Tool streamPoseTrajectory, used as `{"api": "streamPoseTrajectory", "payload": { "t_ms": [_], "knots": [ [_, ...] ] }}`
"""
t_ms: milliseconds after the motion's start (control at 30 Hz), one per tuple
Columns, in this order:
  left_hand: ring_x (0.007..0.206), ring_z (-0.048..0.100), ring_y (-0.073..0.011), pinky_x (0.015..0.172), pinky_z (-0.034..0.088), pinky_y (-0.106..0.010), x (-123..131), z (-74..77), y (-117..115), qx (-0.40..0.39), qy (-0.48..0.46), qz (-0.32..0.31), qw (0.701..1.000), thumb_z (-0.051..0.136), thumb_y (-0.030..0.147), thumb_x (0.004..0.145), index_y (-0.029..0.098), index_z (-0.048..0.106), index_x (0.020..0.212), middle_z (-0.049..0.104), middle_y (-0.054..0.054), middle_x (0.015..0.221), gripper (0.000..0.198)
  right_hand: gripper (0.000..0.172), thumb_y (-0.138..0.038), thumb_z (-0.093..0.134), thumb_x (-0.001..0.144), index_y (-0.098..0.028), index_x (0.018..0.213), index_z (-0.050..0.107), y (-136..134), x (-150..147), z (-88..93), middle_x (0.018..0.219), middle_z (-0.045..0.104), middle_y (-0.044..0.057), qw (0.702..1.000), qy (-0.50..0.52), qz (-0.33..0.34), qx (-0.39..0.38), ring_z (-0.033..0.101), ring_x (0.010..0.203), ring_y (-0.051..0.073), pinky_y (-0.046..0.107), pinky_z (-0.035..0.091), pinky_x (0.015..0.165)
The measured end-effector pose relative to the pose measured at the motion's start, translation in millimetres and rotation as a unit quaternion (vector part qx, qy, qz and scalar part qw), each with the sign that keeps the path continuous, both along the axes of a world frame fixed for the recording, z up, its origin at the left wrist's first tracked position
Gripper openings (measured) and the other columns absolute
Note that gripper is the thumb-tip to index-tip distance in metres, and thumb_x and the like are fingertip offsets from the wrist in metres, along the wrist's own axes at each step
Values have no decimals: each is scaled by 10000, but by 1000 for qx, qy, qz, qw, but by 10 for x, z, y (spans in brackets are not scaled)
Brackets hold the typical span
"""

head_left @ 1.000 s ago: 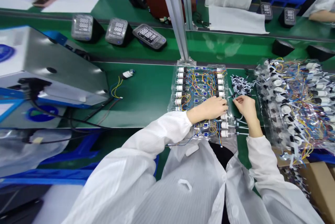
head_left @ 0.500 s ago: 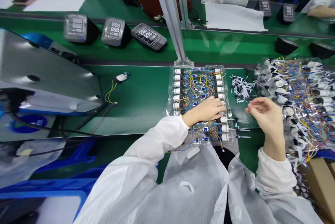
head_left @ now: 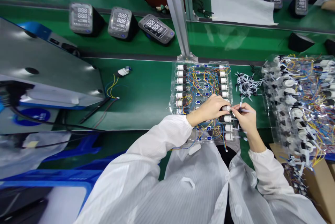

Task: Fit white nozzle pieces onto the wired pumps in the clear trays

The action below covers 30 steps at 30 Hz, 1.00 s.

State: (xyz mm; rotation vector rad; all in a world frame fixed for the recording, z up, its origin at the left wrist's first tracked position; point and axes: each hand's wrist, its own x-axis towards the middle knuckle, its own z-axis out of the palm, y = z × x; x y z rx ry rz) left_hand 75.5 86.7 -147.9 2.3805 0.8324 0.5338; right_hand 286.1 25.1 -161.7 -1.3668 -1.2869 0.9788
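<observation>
A clear plastic blister tray (head_left: 171,93) lies in front of me, with small white-and-black cylindrical motors in columns and coloured wires between them. My left hand (head_left: 211,109) reaches over its right side, fingers closed on one white cylindrical motor (head_left: 226,107). From the right, my right hand (head_left: 244,116) meets that motor's end, pinching a short whitish tube (head_left: 244,110). The exact contact between tube and motor is hidden by fingertips. Similar tubes stick out from the lower motors (head_left: 228,127) in the right column. Beyond my right hand lies a pile of short tubes with black fittings (head_left: 247,85).
Stacked trays of wired motors (head_left: 298,95) fill the right side. A loose motor (head_left: 124,72) with wires lies left, near a grey metal box (head_left: 49,70). A metal post (head_left: 178,18) rises behind the tray. Display units (head_left: 120,23) stand along the back ledge.
My right hand has moved left from beside the tube pile to the motor at my left fingers. My left hand stays over the tray, now with the motor's end raised. The view has shifted slightly.
</observation>
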Motion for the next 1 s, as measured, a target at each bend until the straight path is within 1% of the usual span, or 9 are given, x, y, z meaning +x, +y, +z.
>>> {"api": "streamPoseTrajectory", "payload": {
  "t_ms": [167, 400, 567, 767, 1000],
  "knots": [
    [1031, 654, -220, 927, 387, -371, 7, -36, 11, -14, -10, 6, 1000, 683, 418, 982, 210, 719, 1186, 774, -57, 1078, 294, 235, -308, 845, 828, -214, 781, 634, -38, -95, -49, 845, 752, 31, 999, 32, -36, 14, 730, 836, 199, 353, 574, 838],
    [1025, 658, -216, 919, 377, -369, 12, -48, 18, -23, -16, 7, 1000, 709, 444, 965, 207, 719, 1177, 780, -56, 1119, 318, 251, -277, 842, 828, -214, 760, 609, -13, -103, -76, 822, 731, 13, 997, 55, -44, 24, 722, 822, 187, 342, 561, 830],
    [998, 659, -216, 904, 372, -367, 15, -70, 12, -16, -14, 15, 1000, 734, 457, 943, 199, 728, 1167, 775, -57, 1076, 341, 264, -274, 836, 832, -216, 750, 592, -2, -110, -114, 815, 731, 11, 997, 54, -45, 26, 724, 822, 188, 339, 561, 820],
    [991, 656, -214, 916, 369, -365, 35, -116, 1, -16, -19, 12, 1000, 740, 471, 935, 201, 731, 1153, 769, -51, 1049, 347, 231, -260, 813, 856, -219, 760, 607, -9, -109, -129, 796, 718, 11, 998, 39, -17, 52, 706, 786, 180, 328, 559, 771],
    [1018, 645, -224, 932, 378, -369, 50, -108, -4, -18, -1, 3, 1000, 721, 475, 947, 188, 724, 1155, 768, -66, 1079, 354, 186, -273, 791, 879, -219, 793, 634, -33, -64, -121, 823, 737, 27, 997, 7, 13, 77, 708, 786, 182, 333, 573, 759]
  ]
}}
